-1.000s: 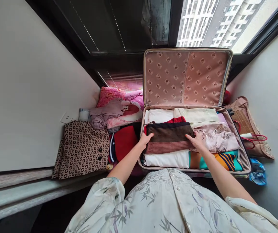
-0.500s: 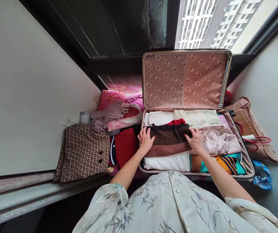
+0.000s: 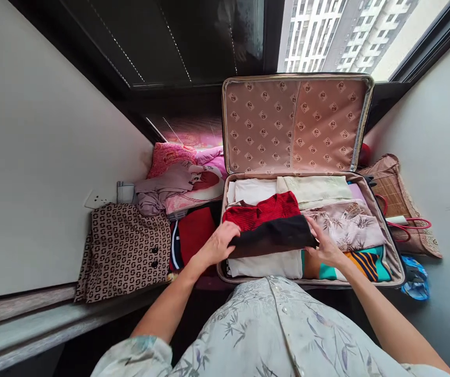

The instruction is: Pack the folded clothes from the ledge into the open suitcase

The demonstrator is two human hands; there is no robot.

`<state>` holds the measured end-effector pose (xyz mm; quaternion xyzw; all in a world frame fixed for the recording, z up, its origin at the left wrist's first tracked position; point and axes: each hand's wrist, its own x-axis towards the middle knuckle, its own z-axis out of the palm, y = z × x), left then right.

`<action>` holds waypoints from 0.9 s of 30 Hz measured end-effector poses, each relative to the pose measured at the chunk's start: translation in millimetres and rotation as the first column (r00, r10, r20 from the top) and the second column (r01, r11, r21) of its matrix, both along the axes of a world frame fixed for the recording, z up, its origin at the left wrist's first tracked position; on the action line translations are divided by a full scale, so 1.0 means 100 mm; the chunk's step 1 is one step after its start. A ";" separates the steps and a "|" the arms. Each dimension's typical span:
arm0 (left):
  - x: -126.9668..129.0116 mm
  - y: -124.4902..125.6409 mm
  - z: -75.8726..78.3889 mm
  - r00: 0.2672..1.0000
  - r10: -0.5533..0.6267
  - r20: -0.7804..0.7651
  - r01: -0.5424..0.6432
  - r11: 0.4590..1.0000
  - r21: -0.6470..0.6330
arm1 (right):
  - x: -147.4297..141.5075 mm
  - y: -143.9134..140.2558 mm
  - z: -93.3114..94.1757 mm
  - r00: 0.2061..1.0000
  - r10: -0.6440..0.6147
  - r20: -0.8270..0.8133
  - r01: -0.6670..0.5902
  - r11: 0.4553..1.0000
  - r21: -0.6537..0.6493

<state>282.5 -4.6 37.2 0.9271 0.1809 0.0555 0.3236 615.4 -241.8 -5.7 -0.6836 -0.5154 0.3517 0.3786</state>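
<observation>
An open suitcase [image 3: 295,128] lies in front of me with folded clothes in its base. My left hand [image 3: 219,243] grips the left end of a folded black-and-brown knit garment [image 3: 274,234], its fingers curled over the edge. At the other end, my right hand [image 3: 322,245] pinches the same garment between thumb and fingers. A red ribbed knit top [image 3: 264,211] shows just behind the dark fabric. Nearer to me is a white folded cloth [image 3: 266,265], partly covered. Pink patterned satin clothing [image 3: 348,225] lies beyond my right hand, with a striped orange-and-teal garment [image 3: 360,262] below.
Left of the suitcase are a patterned brown garment [image 3: 125,246], a red folded garment [image 3: 197,235] and a pink printed item [image 3: 197,191]. A woven mat [image 3: 387,183] and a blue plastic bag [image 3: 415,280] are at the right. Walls and a window enclose the spot.
Both hands have drawn the dark garment's far edge toward me, so its black part now faces up. More of the red knit top is uncovered. The view has shifted slightly.
</observation>
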 end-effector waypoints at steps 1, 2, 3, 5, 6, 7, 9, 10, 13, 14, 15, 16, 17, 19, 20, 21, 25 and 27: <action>-0.10 -0.12 0.03 0.999 -0.035 -0.021 0.035 0.999 -0.036 | -0.01 -0.08 0.03 0.999 0.040 0.028 -0.039 0.999 -0.016; -0.18 -0.24 0.04 0.996 -0.069 -0.060 0.065 0.995 -0.070 | -0.02 -0.14 0.04 0.994 0.079 0.069 -0.076 0.996 -0.040; -0.24 -0.35 0.04 0.989 -0.098 -0.109 0.088 0.991 -0.097 | -0.04 -0.20 0.05 0.987 0.118 0.108 -0.111 0.991 -0.069; -0.30 -0.55 0.00 0.964 -0.158 -0.211 0.130 0.981 -0.141 | -0.08 -0.30 0.06 0.974 0.178 0.139 -0.161 0.979 -0.122; -0.31 -0.63 -0.03 0.951 -0.181 -0.249 0.145 0.977 -0.160 | -0.10 -0.34 0.07 0.973 0.187 0.135 -0.169 0.976 -0.134; -0.31 -0.69 -0.05 0.943 -0.192 -0.273 0.148 0.974 -0.174 | -0.13 -0.38 0.07 0.975 0.187 0.116 -0.170 0.975 -0.141; -0.31 -0.80 -0.09 0.936 -0.198 -0.292 0.147 0.971 -0.190 | -0.17 -0.46 0.09 0.985 0.168 0.047 -0.158 0.974 -0.164; -0.32 -0.84 -0.11 0.936 -0.198 -0.292 0.145 0.970 -0.193 | -0.19 -0.50 0.09 0.989 0.147 0.004 -0.143 0.973 -0.183; -0.34 -0.92 -0.11 0.937 -0.203 -0.283 0.153 0.970 -0.191 | -0.25 -0.57 0.04 0.993 0.019 -0.115 -0.046 0.969 -0.241; -0.36 -0.95 -0.10 0.936 -0.208 -0.285 0.159 0.970 -0.186 | -0.28 -0.57 0.02 0.989 -0.039 -0.143 0.000 0.965 -0.262; -0.37 -0.97 -0.10 0.933 -0.212 -0.290 0.164 0.970 -0.181 | -0.31 -0.57 -0.02 0.981 -0.090 -0.172 0.038 0.959 -0.282; -0.37 -1.00 -0.09 0.931 -0.215 -0.296 0.168 0.970 -0.176 | -0.33 -0.57 -0.04 0.971 -0.124 -0.203 0.060 0.953 -0.298; -0.38 -1.04 -0.09 0.928 -0.218 -0.303 0.170 0.970 -0.175 | -0.35 -0.57 -0.06 0.964 -0.135 -0.229 0.060 0.950 -0.305; -0.40 -1.12 -0.09 0.927 -0.212 -0.309 0.164 0.971 -0.174 | -0.36 -0.60 -0.07 0.965 -0.090 -0.246 0.019 0.961 -0.276; -0.41 -1.16 -0.10 0.929 -0.203 -0.310 0.155 0.973 -0.171 | -0.34 -0.64 -0.06 0.973 -0.049 -0.227 -0.008 0.971 -0.240; -0.42 -1.21 -0.12 0.932 -0.188 -0.311 0.142 0.976 -0.165 | -0.31 -0.69 -0.05 0.982 -0.003 -0.190 -0.036 0.979 -0.201; -0.47 -1.43 -0.22 0.942 -0.105 -0.319 0.069 0.990 -0.121 | -0.13 -0.99 -0.10 0.992 0.122 -0.017 -0.123 0.979 -0.164; -0.50 -1.52 -0.25 0.939 -0.070 -0.336 0.037 0.994 -0.106 | -0.05 -1.12 -0.16 0.988 0.153 0.015 -0.146 0.963 -0.225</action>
